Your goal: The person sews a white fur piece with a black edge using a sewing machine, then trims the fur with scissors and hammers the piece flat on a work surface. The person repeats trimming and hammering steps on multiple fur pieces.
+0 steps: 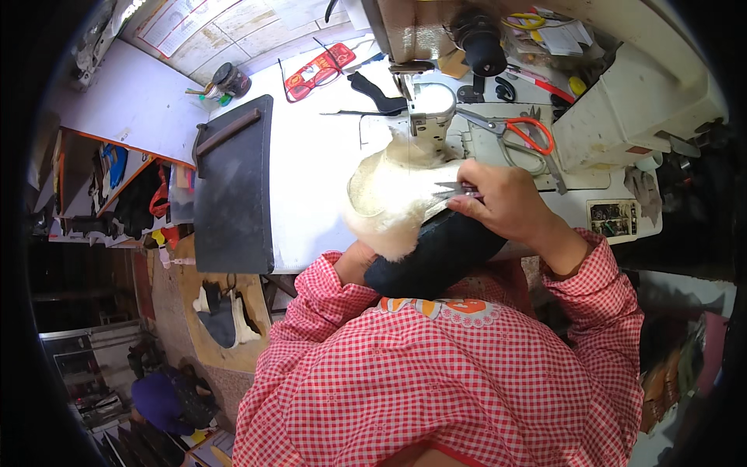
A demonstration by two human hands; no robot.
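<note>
Your right hand [506, 204] is closed on small snips [453, 189], tips pointing left. One black boot [436, 253] with cream fleece lining [393, 198] runs diagonally, opening toward the sewing machine [428, 109]. Left hand [354, 261] mostly hidden beneath; grip unclear. One pair of orange-handled scissors [517, 132] on the table.

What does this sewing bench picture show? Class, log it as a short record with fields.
Setting: white sewing table with a sewing machine
Right hand: holds small metal snips at the fleece-lined dark boot piece
Left hand: under the boot piece, mostly hidden
Nearby: orange-handled scissors, red glasses, dark board
</note>
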